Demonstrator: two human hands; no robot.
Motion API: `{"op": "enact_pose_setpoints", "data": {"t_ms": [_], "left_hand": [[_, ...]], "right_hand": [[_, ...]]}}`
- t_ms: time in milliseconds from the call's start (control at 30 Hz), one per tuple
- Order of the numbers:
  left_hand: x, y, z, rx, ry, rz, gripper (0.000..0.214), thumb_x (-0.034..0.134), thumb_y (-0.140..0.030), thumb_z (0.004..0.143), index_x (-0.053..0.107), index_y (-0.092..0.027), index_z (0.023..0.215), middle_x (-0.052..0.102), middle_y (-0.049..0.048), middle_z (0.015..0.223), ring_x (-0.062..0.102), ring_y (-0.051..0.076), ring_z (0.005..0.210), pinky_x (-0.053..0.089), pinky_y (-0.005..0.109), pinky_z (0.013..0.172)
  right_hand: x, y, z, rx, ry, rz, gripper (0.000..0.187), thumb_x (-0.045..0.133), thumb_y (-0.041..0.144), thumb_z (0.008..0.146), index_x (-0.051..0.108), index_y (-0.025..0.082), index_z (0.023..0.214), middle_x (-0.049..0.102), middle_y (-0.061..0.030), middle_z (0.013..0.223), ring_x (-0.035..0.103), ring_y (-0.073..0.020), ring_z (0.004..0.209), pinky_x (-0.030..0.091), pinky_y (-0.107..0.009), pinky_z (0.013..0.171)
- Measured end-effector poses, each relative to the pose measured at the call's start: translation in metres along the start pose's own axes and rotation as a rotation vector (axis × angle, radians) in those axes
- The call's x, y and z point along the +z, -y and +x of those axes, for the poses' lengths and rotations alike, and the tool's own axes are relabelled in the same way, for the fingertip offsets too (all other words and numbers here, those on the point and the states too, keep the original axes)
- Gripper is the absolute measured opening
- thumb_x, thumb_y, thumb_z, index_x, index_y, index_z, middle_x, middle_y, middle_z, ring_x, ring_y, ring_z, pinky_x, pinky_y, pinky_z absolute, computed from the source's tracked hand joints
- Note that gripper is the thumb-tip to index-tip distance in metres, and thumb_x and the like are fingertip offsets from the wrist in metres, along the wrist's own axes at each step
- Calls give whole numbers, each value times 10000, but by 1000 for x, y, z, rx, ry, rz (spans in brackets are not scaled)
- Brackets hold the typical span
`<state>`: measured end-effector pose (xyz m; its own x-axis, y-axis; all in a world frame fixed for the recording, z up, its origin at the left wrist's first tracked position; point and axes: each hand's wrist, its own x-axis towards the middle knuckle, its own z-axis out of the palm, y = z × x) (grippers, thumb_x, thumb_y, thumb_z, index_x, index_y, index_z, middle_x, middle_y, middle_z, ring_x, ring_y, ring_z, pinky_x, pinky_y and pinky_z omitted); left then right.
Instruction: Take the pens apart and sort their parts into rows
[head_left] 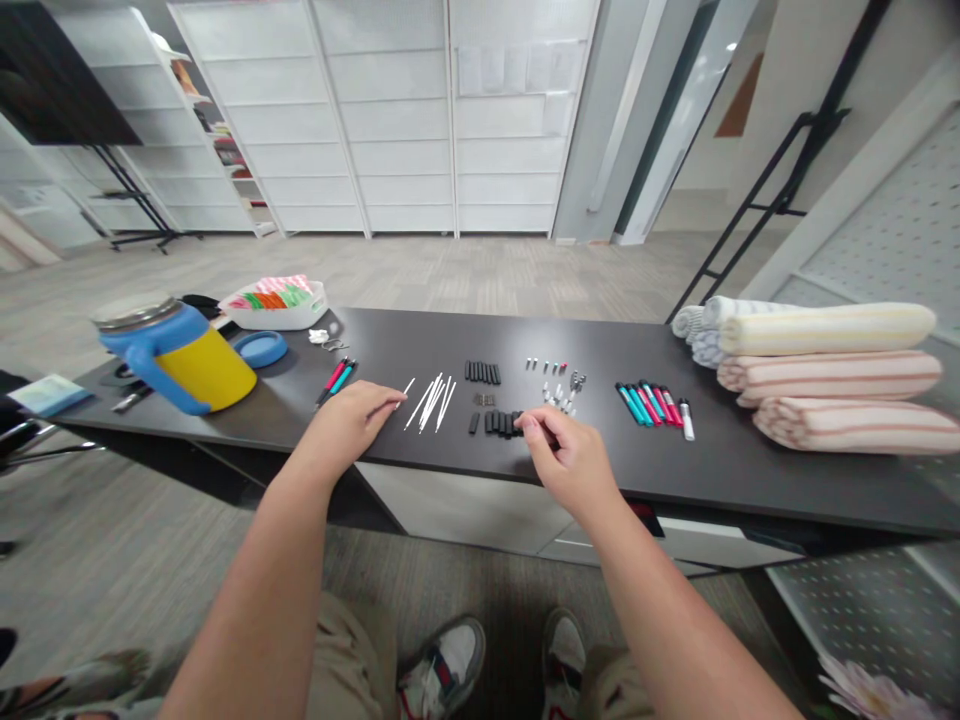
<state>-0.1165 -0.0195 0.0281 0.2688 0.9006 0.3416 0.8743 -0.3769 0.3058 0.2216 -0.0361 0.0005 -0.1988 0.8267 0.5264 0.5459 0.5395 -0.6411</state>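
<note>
My left hand (352,428) is pinched at a thin white stick, like a pen refill (409,386), just left of a loose group of similar white refills (431,403) on the dark table. My right hand (571,458) has its fingers closed at the right end of a row of short black tubes (501,423), with a dark piece partly hidden under the fingers. Behind it lie another row of black tubes (482,372), tiny metal springs (484,400), clear-white small parts (559,397), dark clips (577,380) and small coloured-tipped parts (546,366).
Teal, red and white pen barrels (654,405) lie right of my right hand; rolled towels (832,375) are stacked beyond. Whole pens (337,380), a blue-yellow jug (187,360), its blue lid (260,347) and a white basket (277,315) stand left. The dark table's (750,485) front edge is near me.
</note>
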Motion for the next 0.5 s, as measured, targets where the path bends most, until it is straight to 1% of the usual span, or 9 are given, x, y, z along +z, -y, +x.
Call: {"op": "enact_pose_setpoints", "data": {"t_ms": [67,133,200,233,300,333,433,467,500], "left_hand": [[2,1,2,27,46,4,325,475,-266,1000,778,-250,1116,789,64,1188,692,243,1153,507,382,1086],[1,0,3,41,48,23,336,468,-230,994,781,-247,1116,790,64,1185,692,245,1151,509,389,1085],[-4,-8,2,65,-15,43,334,471,-221,1003,774,-236,1143,787,72,1192,692,253,1153,513,405,1081],[-8,-16,1,94,-74,46,329,477,-224,1011,766,-229,1168,785,78,1197,694,256,1151,518,414,1075],[-20,-38,-5,171,-207,46,331,504,-220,1022,726,-238,1267,772,75,1240,696,247,1160,513,425,1089],[-27,-52,-9,229,-303,35,351,532,-209,1015,695,-257,1322,775,67,1229,709,237,1123,529,420,1064],[-48,-97,-25,443,-565,-14,562,621,-174,973,548,-386,1489,784,3,1169,733,203,1024,579,391,951],[-54,-111,-30,470,-597,-14,597,654,-198,963,530,-453,1488,786,-30,1138,735,195,981,584,402,939],[-60,-124,-36,461,-581,-15,570,673,-244,965,545,-518,1448,786,-58,1113,733,189,950,588,416,932]], "right_hand": [[0,0,0,0,-4,-18,228,522,334,1038,706,241,940,764,-19,850,680,-180,706,452,-285,672],[0,-1,0,-3,-6,-26,222,525,338,1036,705,244,947,769,-22,862,690,-186,724,460,-287,677],[0,-2,-1,-9,-10,-33,222,527,345,1035,705,246,946,773,-28,874,704,-195,752,467,-288,681],[0,-2,-1,-10,-13,-39,225,528,351,1035,705,246,942,770,-28,862,704,-196,749,466,-288,674],[0,-2,-2,-6,-14,-53,237,530,364,1037,708,247,934,759,-25,824,694,-192,719,458,-288,651],[0,-1,-2,-4,-14,-60,242,530,371,1037,710,247,932,754,-23,810,687,-190,702,454,-288,642],[-2,-1,-3,-11,-20,-75,251,532,380,1033,724,247,941,755,-27,811,671,-187,678,460,-292,643],[-2,0,-3,-16,-25,-82,252,535,382,1028,730,245,946,755,-29,810,665,-187,669,464,-296,645],[-2,0,-4,-19,-35,-91,255,537,382,1023,736,243,948,752,-31,802,661,-190,665,468,-300,649]]}}
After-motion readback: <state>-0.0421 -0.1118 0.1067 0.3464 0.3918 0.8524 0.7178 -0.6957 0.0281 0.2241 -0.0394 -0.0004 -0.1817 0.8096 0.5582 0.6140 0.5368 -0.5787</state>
